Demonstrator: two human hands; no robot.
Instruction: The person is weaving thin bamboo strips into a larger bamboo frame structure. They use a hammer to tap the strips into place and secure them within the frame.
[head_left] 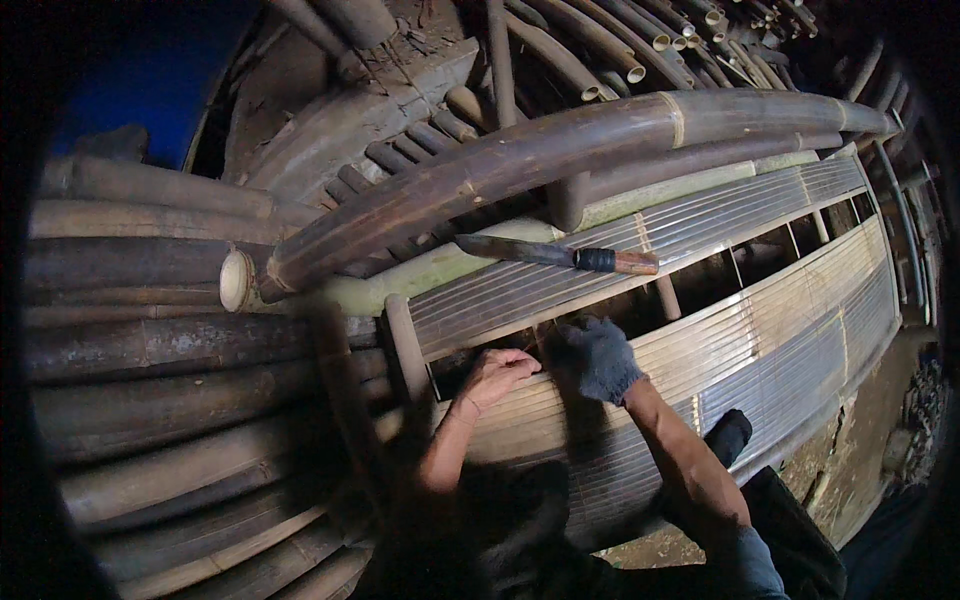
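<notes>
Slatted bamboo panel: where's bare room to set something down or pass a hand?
Placing: lower slats, right of the gloved right hand. Passing: the gap right of that hand, between crossbars. Crowded: the gap's left end, around the left hand; upper slats near the knife.

From the person's head, the one fisheye view looks down and forward, close above the left hand (498,375) and right hand (603,360) near its middle, reaching across the slats (795,345) to poles (600,42) farther off, inside a dark round rim.
</notes>
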